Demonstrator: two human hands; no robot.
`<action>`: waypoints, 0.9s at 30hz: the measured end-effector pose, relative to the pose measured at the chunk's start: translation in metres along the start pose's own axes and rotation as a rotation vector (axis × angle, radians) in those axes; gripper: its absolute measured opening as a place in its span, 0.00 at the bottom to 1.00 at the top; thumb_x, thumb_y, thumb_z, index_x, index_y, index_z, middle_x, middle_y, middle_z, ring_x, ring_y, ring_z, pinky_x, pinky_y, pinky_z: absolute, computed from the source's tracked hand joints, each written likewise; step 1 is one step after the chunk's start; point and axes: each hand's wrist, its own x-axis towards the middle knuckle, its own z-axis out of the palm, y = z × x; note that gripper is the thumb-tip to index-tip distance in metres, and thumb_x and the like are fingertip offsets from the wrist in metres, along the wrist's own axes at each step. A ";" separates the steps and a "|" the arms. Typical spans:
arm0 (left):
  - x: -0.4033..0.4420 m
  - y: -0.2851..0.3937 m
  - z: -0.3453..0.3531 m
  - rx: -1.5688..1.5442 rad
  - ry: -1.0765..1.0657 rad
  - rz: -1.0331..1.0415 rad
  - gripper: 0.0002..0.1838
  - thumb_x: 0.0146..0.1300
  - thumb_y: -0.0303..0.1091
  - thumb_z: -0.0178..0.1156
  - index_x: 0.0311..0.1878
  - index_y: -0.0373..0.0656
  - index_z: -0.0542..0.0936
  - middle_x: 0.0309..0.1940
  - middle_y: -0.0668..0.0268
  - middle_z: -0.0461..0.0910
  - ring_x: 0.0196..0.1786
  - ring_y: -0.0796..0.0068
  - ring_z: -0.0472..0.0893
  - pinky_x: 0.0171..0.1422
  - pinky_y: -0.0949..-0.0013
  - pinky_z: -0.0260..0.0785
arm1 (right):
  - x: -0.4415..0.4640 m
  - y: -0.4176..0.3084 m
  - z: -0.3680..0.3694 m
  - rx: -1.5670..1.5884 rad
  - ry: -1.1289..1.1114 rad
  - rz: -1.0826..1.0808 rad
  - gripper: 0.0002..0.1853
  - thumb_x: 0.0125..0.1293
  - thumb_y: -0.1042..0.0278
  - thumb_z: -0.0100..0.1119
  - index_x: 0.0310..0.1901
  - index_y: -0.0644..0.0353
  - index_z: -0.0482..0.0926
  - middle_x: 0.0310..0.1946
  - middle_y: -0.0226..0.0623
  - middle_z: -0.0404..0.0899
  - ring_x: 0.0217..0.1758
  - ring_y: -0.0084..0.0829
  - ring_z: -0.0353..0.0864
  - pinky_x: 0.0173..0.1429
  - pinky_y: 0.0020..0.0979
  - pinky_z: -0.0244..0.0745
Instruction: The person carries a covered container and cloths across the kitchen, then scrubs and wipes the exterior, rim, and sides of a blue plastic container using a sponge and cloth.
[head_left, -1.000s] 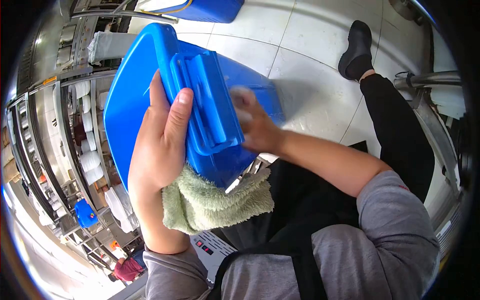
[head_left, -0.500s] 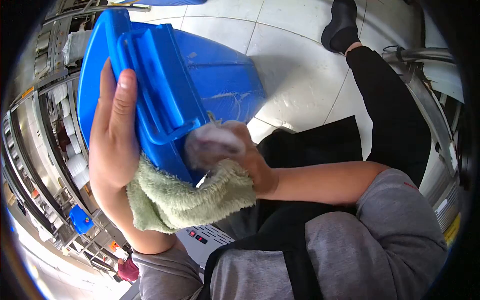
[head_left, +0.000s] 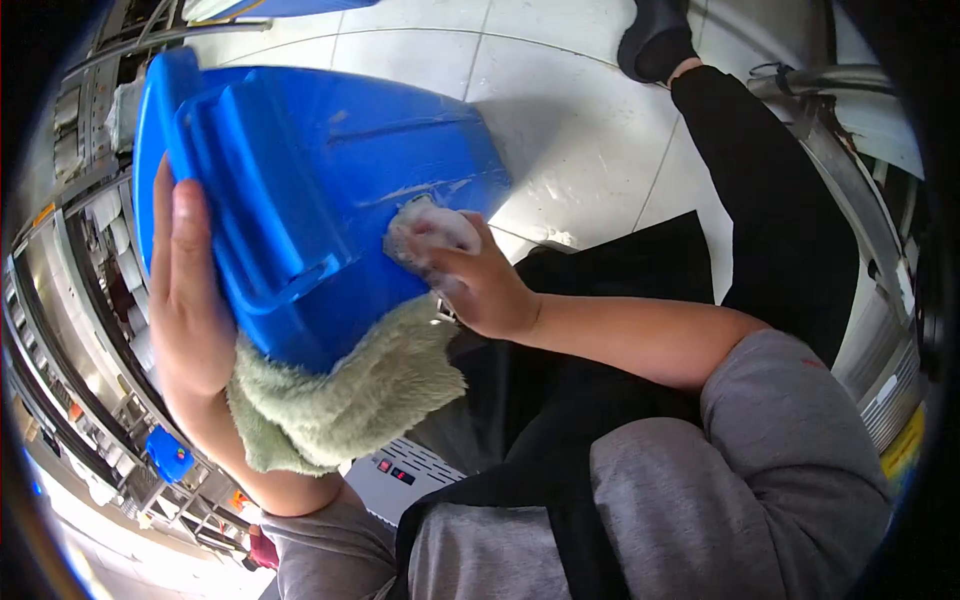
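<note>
A large blue plastic bin (head_left: pixel 370 165) lies tilted in front of me, its rim turned to the left. My left hand (head_left: pixel 190 310) is closed around that rim, thumb on the outside and fingers partly hidden behind it. Against the bin's side wall, my right hand (head_left: pixel 492 290) presses a soapy scrubbing pad (head_left: pixel 408 235), with white foam over the fingers. Foam hides much of the pad, so its exact kind is unclear. A fluffy light-green towel (head_left: pixel 350 390) hangs over the lower edge of the bin, below both hands.
Metal racks (head_left: pixel 90 300) with stacked white dishes stand along the left. White floor tiles (head_left: pixel 570 120) show wet streaks. A metal frame (head_left: pixel 830 150) is at the right, beside my outstretched leg. A white panel with red switches (head_left: pixel 395 472) sits below the towel.
My right hand has slid the foamy pad from near the rim up onto the bin's side wall. The bin, towel and left hand appear shifted slightly left in view.
</note>
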 end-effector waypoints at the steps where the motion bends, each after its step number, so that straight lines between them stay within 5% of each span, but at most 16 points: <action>1: -0.001 -0.003 0.011 0.008 0.047 0.102 0.25 0.76 0.44 0.34 0.65 0.34 0.59 0.44 0.52 0.78 0.40 0.67 0.83 0.42 0.70 0.80 | 0.006 -0.009 0.001 0.020 0.059 -0.079 0.26 0.51 0.61 0.68 0.54 0.53 0.77 0.59 0.39 0.70 0.60 0.44 0.63 0.63 0.38 0.61; 2: -0.001 -0.004 0.012 0.003 0.029 0.094 0.25 0.76 0.44 0.34 0.65 0.34 0.59 0.44 0.52 0.78 0.40 0.67 0.83 0.42 0.70 0.80 | 0.005 -0.023 0.003 0.154 0.076 -0.091 0.25 0.54 0.61 0.66 0.55 0.52 0.76 0.60 0.40 0.67 0.60 0.45 0.63 0.63 0.41 0.61; 4: -0.003 0.000 0.001 -0.093 -0.048 -0.073 0.27 0.75 0.46 0.37 0.66 0.33 0.62 0.52 0.47 0.74 0.47 0.63 0.81 0.49 0.67 0.79 | 0.009 -0.044 0.005 0.326 0.089 -0.278 0.18 0.59 0.75 0.55 0.51 0.52 0.76 0.56 0.41 0.70 0.61 0.42 0.65 0.63 0.44 0.56; 8: -0.005 -0.007 0.005 -0.074 0.031 -0.062 0.30 0.74 0.50 0.38 0.66 0.33 0.62 0.57 0.45 0.72 0.52 0.60 0.79 0.54 0.63 0.77 | -0.005 0.034 0.014 0.171 0.229 -0.174 0.20 0.59 0.75 0.52 0.54 0.52 0.76 0.56 0.44 0.69 0.59 0.36 0.67 0.63 0.42 0.60; 10: -0.001 -0.015 0.012 0.017 0.175 0.046 0.32 0.73 0.52 0.37 0.67 0.33 0.62 0.57 0.45 0.72 0.53 0.60 0.79 0.54 0.62 0.77 | -0.023 0.107 0.012 -0.040 0.252 0.091 0.25 0.60 0.78 0.48 0.60 0.53 0.72 0.55 0.43 0.69 0.52 0.36 0.73 0.58 0.41 0.68; 12: 0.004 -0.021 0.004 0.089 0.282 0.095 0.33 0.73 0.54 0.37 0.67 0.34 0.61 0.57 0.45 0.71 0.53 0.59 0.78 0.55 0.61 0.76 | -0.032 0.132 0.004 0.408 0.242 1.005 0.23 0.60 0.82 0.44 0.57 0.58 0.73 0.45 0.43 0.75 0.43 0.36 0.78 0.47 0.38 0.77; 14: 0.008 -0.027 -0.011 0.133 0.360 0.115 0.34 0.72 0.56 0.36 0.68 0.35 0.60 0.57 0.46 0.71 0.54 0.59 0.78 0.55 0.59 0.76 | -0.043 0.198 0.013 0.522 0.330 1.252 0.16 0.68 0.73 0.43 0.56 0.59 0.73 0.36 0.36 0.79 0.30 0.28 0.77 0.30 0.30 0.72; 16: 0.006 -0.031 -0.028 0.142 0.411 0.082 0.36 0.72 0.58 0.36 0.68 0.35 0.60 0.57 0.46 0.71 0.55 0.59 0.77 0.56 0.58 0.75 | -0.068 0.306 0.022 0.641 0.197 1.183 0.12 0.67 0.72 0.46 0.48 0.59 0.77 0.30 0.36 0.79 0.28 0.30 0.77 0.29 0.33 0.73; 17: 0.001 -0.030 -0.035 0.140 0.436 0.050 0.36 0.72 0.59 0.36 0.68 0.35 0.59 0.58 0.46 0.70 0.55 0.59 0.77 0.56 0.57 0.75 | -0.036 0.276 0.006 0.541 0.195 1.278 0.11 0.60 0.70 0.50 0.38 0.59 0.82 0.28 0.47 0.81 0.30 0.42 0.81 0.37 0.38 0.76; 18: -0.003 -0.028 -0.038 0.149 0.457 0.026 0.37 0.71 0.60 0.35 0.69 0.36 0.59 0.58 0.46 0.70 0.55 0.59 0.76 0.56 0.57 0.75 | -0.025 0.276 0.004 0.535 0.196 1.282 0.11 0.60 0.70 0.50 0.38 0.59 0.82 0.28 0.47 0.81 0.30 0.42 0.81 0.37 0.38 0.76; 19: -0.007 -0.021 -0.030 0.120 0.556 -0.119 0.41 0.69 0.65 0.34 0.70 0.37 0.57 0.63 0.49 0.64 0.62 0.58 0.69 0.67 0.54 0.63 | -0.016 0.280 0.000 0.048 -0.184 1.113 0.10 0.62 0.68 0.50 0.37 0.60 0.81 0.31 0.47 0.81 0.31 0.42 0.81 0.36 0.40 0.76; 20: -0.011 -0.023 -0.032 0.412 0.344 0.070 0.42 0.68 0.67 0.34 0.71 0.39 0.57 0.63 0.52 0.66 0.61 0.60 0.70 0.68 0.55 0.60 | -0.011 0.282 -0.003 -0.422 -0.547 0.881 0.10 0.64 0.67 0.50 0.36 0.61 0.80 0.34 0.48 0.81 0.32 0.42 0.82 0.35 0.41 0.76; 21: -0.014 -0.022 -0.031 0.345 0.516 -0.028 0.42 0.68 0.67 0.35 0.71 0.39 0.57 0.63 0.53 0.66 0.60 0.60 0.70 0.68 0.55 0.61 | 0.001 0.248 -0.012 -0.567 -0.648 0.781 0.10 0.61 0.68 0.52 0.36 0.63 0.81 0.37 0.55 0.80 0.38 0.48 0.82 0.41 0.43 0.76; 22: -0.015 -0.020 -0.027 0.274 0.691 -0.128 0.43 0.68 0.68 0.35 0.71 0.39 0.57 0.63 0.54 0.66 0.60 0.61 0.70 0.67 0.55 0.61 | 0.007 0.201 -0.017 -0.411 -0.115 0.765 0.12 0.59 0.70 0.52 0.40 0.65 0.81 0.40 0.56 0.80 0.45 0.49 0.80 0.49 0.43 0.75; 27: -0.013 -0.016 -0.006 0.300 0.727 -0.095 0.42 0.67 0.68 0.37 0.71 0.40 0.59 0.64 0.54 0.65 0.61 0.60 0.70 0.68 0.54 0.60 | 0.009 0.253 -0.014 -0.402 -0.245 0.849 0.16 0.55 0.73 0.53 0.46 0.65 0.81 0.49 0.54 0.76 0.54 0.51 0.75 0.60 0.41 0.70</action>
